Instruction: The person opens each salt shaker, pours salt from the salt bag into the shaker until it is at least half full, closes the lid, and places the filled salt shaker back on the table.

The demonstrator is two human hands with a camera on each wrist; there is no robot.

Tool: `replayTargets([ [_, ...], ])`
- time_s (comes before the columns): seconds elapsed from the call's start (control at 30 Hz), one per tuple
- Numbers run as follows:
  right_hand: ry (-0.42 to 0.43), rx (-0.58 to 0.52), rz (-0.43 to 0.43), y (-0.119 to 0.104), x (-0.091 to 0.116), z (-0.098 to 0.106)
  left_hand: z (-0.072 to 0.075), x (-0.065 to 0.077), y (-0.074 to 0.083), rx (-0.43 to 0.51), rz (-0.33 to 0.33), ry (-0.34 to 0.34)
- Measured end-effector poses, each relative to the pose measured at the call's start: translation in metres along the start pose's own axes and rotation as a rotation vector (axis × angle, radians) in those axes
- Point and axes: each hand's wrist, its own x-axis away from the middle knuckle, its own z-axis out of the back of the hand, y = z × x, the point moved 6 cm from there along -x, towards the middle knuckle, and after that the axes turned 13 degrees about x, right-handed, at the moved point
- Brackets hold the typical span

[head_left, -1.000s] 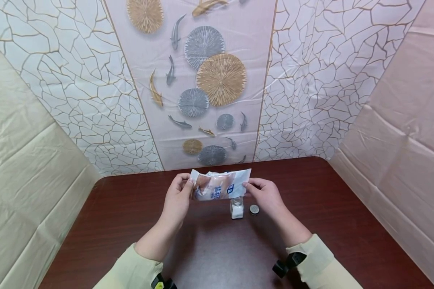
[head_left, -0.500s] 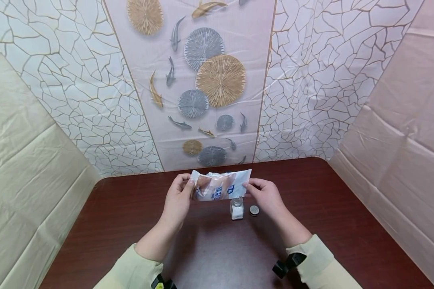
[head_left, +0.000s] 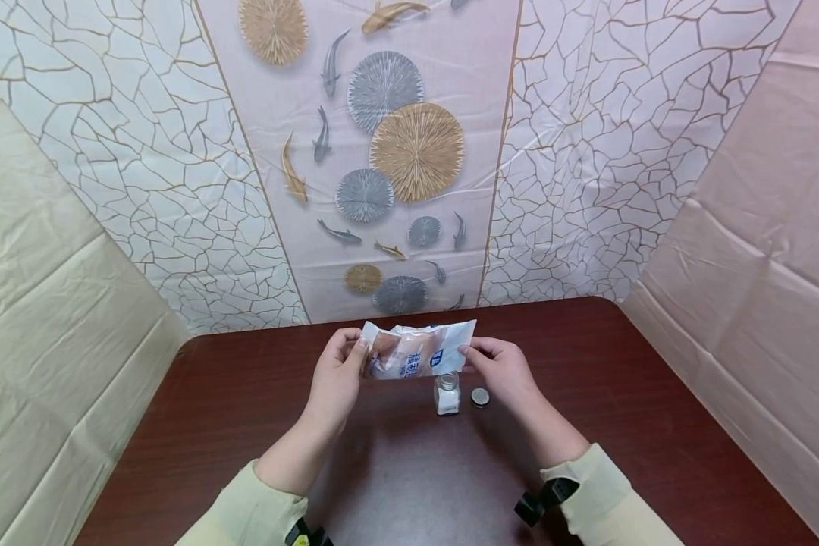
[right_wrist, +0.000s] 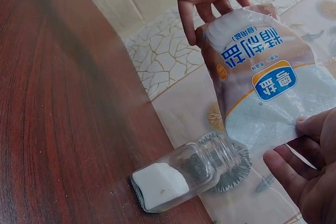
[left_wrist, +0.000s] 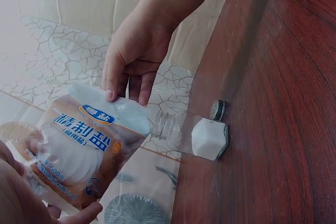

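Presently, the left hand point(head_left: 334, 375) and right hand point(head_left: 503, 368) pinch opposite ends of the salt bag point(head_left: 409, 355), fingers point(right_wrist: 283, 171) closed onto it; its corner is just beside the mouth of the jar point(head_left: 447, 398) on the bench point(head_left: 607, 409), toward the far edge.

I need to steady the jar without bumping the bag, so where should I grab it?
Probably low around the glass jar's straight-sided body, coming from the near left. It stands upright, the salt bag is right at its uncapped mouth, and the lid lies to its right.
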Motion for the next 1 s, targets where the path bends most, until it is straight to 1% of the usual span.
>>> replayTargets([
  [0.17, 0.003, 0.011, -0.007, -0.0005, 0.0002, 0.0008, 0.0002, 0.0002, -0.0004, -0.006, 0.000, -0.003],
  [0.47, 0.003, 0.007, 0.005, -0.0009, 0.0008, 0.0002, -0.0001, 0.0006, 0.0006, -0.013, -0.010, -0.007],
  [1.0, 0.002, 0.008, 0.013, 0.0003, 0.0016, 0.0008, -0.0011, 0.0022, 0.0012, -0.034, -0.002, -0.002],
])
